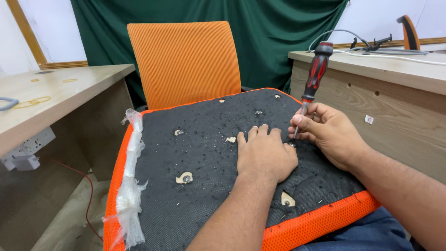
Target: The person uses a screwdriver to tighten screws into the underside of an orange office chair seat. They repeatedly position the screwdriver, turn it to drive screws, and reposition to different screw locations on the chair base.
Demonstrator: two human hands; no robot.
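An upturned chair seat (204, 153), black fabric underside facing up with orange edging, rests across the person's lap so its screw holes are reachable. The left hand (265, 155) lies flat on the fabric, fingers together and extended, steadying it. The right hand (327, 132) has its fingers closed around a red-and-black screwdriver (315, 76), held nearly upright, tip on the seat just beside the left hand.
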